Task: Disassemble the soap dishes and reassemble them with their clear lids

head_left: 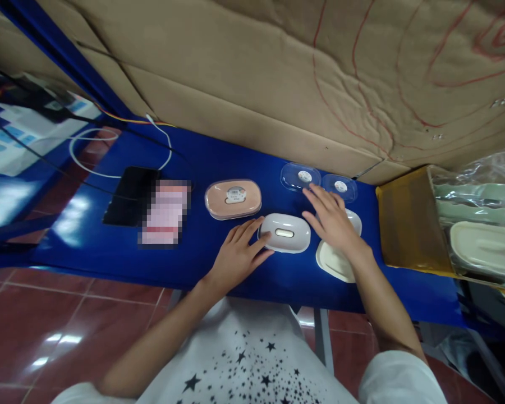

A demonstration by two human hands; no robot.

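A white oval dish (297,240) with a slot-shaped mark in its middle lies on the blue table. My left hand (238,255) grips its left end, thumb at the near side and fingers over the rim. To the right, my right hand (334,221) is held with fingers stretched out, holding nothing, close to two clear plastic lids (292,177) with round stickers. Beneath that hand and wrist are a cream oval piece (334,265) and another pale piece (356,220), both partly hidden. A pink oval case (214,197) with a label and clear cover sits left of the dish.
A cardboard box (416,219) at the right holds wrapped green and cream pieces. Farther left lie a black device (128,196) with a white cable (166,148) and a pixelated item (166,210). A cardboard wall (235,84) closes off the table's back.
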